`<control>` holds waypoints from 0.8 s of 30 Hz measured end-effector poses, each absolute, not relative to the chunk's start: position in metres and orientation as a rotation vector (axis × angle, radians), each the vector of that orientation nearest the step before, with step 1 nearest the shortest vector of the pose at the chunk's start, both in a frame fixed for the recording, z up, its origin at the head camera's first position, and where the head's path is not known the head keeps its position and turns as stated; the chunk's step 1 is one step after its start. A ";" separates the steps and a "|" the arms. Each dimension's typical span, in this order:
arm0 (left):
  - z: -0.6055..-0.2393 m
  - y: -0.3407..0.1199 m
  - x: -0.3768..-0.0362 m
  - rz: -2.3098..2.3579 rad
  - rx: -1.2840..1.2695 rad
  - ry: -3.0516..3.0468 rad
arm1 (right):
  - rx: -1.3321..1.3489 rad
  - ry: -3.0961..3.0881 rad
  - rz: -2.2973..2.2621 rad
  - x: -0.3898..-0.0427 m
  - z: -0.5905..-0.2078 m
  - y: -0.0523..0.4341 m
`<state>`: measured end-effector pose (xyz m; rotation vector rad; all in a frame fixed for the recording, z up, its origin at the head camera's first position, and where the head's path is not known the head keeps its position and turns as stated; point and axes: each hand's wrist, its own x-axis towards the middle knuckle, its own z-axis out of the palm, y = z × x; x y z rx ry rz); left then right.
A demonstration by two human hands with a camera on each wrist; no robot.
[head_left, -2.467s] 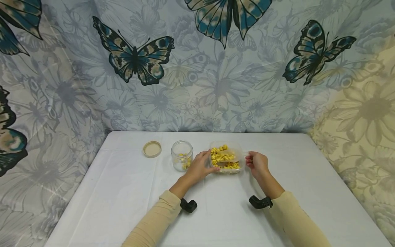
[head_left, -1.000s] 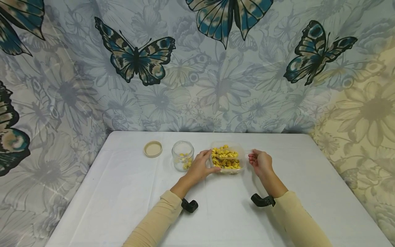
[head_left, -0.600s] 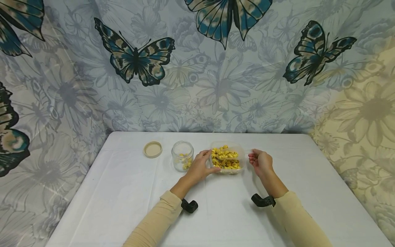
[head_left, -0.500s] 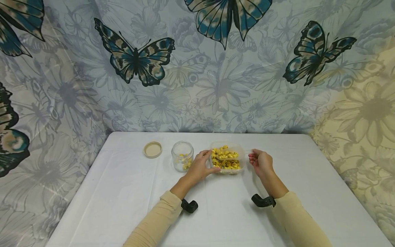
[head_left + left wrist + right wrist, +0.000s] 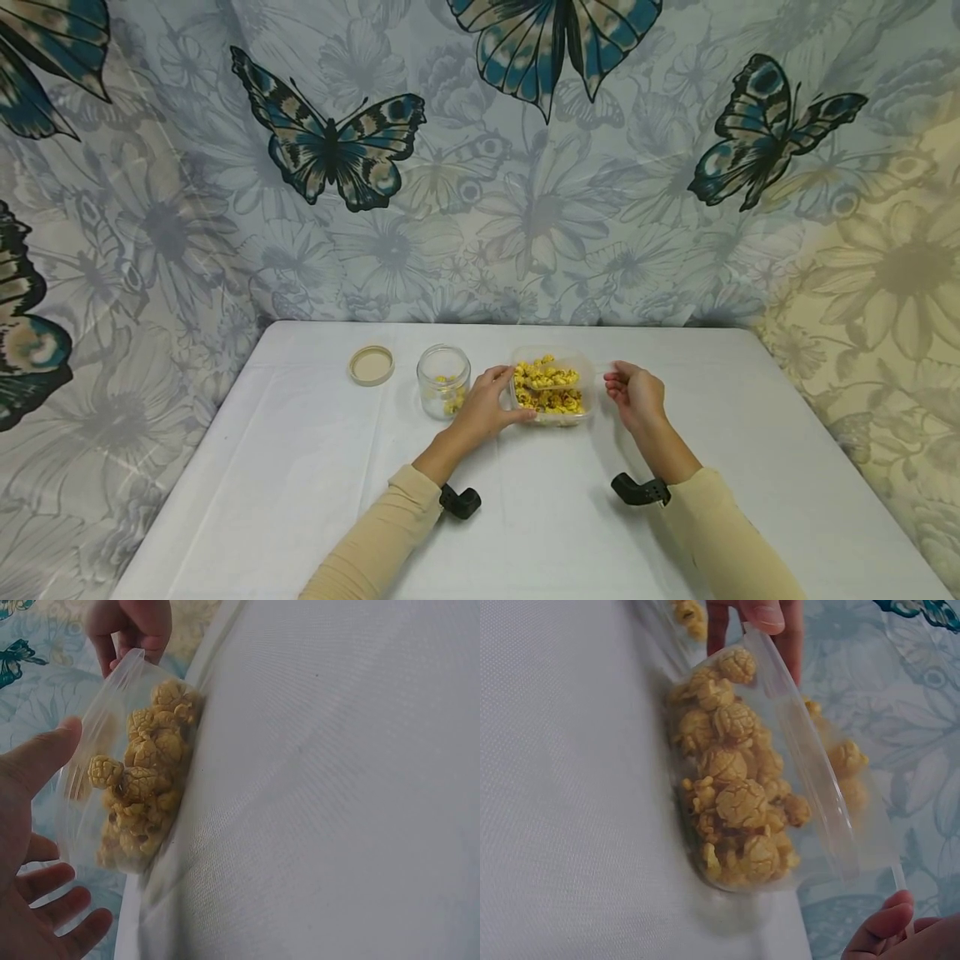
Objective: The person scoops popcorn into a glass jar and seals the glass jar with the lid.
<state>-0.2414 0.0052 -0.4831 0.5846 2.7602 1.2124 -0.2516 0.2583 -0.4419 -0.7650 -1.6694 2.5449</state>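
A clear plastic container (image 5: 556,421) of yellow popcorn (image 5: 142,787) stands on the white table. My left hand (image 5: 483,407) grips its left side, thumb at the near rim and fingers round the far side. My right hand (image 5: 633,395), to the right of the container, pinches the thin handle of a translucent scoop (image 5: 877,836) with curled fingers. The scoop's bowl is over the container, and some popcorn pieces (image 5: 847,769) show in it, above the rim. Left of the container, close by my left hand, stands a clear jar (image 5: 442,362) with a few popcorn pieces at its bottom.
A round beige-rimmed lid (image 5: 371,366) lies left of the jar. The table (image 5: 300,483) has a white cloth and ends at a butterfly-patterned fabric backdrop (image 5: 540,217). Both wrists wear black camera mounts.
Since the earliest frame, my right hand has shifted slightly right with the scoop, and more popcorn shows in its bowl. Over the last second both hands stay almost still.
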 end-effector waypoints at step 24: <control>-0.482 0.004 -0.241 1.174 0.583 2.775 | -0.754 -1.687 2.507 -0.252 -0.441 0.257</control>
